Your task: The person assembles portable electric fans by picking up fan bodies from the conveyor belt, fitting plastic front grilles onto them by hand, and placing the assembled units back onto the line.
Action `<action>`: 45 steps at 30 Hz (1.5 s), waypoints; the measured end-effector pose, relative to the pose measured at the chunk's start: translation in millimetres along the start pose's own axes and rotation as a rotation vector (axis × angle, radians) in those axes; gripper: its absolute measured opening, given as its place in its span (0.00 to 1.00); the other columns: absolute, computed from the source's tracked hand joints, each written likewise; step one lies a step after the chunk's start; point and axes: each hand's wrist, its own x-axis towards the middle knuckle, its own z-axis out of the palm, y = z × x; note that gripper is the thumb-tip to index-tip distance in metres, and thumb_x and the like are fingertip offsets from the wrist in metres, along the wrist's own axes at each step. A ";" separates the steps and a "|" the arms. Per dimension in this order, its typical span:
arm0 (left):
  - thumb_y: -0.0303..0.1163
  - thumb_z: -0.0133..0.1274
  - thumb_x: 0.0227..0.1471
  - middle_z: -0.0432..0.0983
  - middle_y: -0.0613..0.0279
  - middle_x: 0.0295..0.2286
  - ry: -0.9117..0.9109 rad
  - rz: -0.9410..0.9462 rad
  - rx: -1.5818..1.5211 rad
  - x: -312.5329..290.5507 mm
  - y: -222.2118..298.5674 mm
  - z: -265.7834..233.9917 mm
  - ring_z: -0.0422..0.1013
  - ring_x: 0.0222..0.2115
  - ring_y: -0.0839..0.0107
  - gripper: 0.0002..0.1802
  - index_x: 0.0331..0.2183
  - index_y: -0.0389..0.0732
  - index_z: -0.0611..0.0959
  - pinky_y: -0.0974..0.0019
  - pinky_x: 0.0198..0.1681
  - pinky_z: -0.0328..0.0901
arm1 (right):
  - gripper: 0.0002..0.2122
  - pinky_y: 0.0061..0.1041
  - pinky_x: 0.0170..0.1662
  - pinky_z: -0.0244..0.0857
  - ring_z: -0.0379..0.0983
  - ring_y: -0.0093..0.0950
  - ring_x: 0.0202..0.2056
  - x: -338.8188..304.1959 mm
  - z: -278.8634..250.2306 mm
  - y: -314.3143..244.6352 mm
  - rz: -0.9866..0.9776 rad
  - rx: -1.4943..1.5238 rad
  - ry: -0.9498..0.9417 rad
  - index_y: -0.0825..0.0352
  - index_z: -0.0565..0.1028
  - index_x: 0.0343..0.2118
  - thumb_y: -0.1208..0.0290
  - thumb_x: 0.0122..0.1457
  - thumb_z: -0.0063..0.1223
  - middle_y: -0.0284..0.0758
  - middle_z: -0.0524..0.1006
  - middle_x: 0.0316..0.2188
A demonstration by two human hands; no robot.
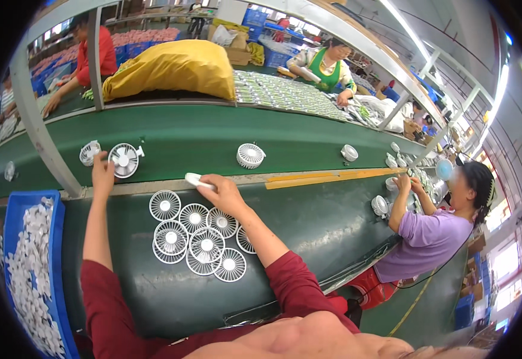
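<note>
My left hand (pixel 102 175) is over the belt, its fingers partly spread between two white fan heads. One is a caged fan head (pixel 89 153); the other, an uncovered fan head (pixel 123 160), shows its blades and lies against my thumb side. Whether my fingertips touch either one is hard to tell. In my right hand (pixel 224 194) is a small, smooth white plastic piece (pixel 199 180), pinched at the belt's near edge. Below my hands, several round white fan grilles (pixel 206 244) lie overlapping on the dark green worktable (pixel 147 293). My right forearm partly covers one grille.
Further along the green belt (pixel 183 140) sit more fan heads (pixel 251 155). A blue bin (pixel 58 239) of small white parts stands at left. A metal post (pixel 46 140) rises beside it. Wooden strips (pixel 327 178) edge the belt. At right, a co-worker in purple (pixel 431 245) handles fans.
</note>
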 end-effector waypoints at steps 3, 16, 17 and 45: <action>0.20 0.44 0.49 0.74 0.55 0.42 -0.263 -0.328 -0.608 -43.9 65.5 59.3 0.76 0.38 0.66 0.25 0.51 0.37 0.69 0.62 0.34 0.76 | 0.14 0.19 0.25 0.73 0.73 0.17 0.28 -1.6 -23.0 10.2 0.282 0.441 0.053 0.73 0.75 0.33 0.63 0.64 0.49 0.31 0.75 0.27; 0.56 0.39 0.62 0.73 0.60 0.49 -0.810 -0.528 -1.198 -135.8 177.9 134.6 0.71 0.48 0.66 0.30 0.54 0.44 0.71 0.57 0.50 0.68 | 0.22 0.27 0.44 0.68 0.73 0.30 0.41 -7.1 -39.6 -16.9 -0.079 0.050 0.429 0.67 0.69 0.54 0.73 0.55 0.57 0.38 0.75 0.41; 0.56 0.39 0.62 0.73 0.61 0.49 -0.770 -0.530 -1.174 -137.0 178.9 133.4 0.71 0.49 0.67 0.30 0.54 0.45 0.71 0.57 0.50 0.68 | 0.24 0.31 0.50 0.65 0.72 0.35 0.45 -9.6 -40.4 -30.0 -0.085 -0.025 0.386 0.66 0.68 0.55 0.73 0.54 0.57 0.41 0.74 0.43; 0.31 0.48 0.58 0.60 0.51 0.54 -0.031 0.338 -0.650 -179.0 224.6 130.9 0.60 0.54 0.62 0.24 0.54 0.35 0.64 0.61 0.58 0.55 | 0.34 0.28 0.59 0.55 0.61 0.28 0.56 -20.6 22.4 -43.3 -0.024 0.921 0.006 0.66 0.52 0.63 0.40 0.65 0.29 0.39 0.63 0.55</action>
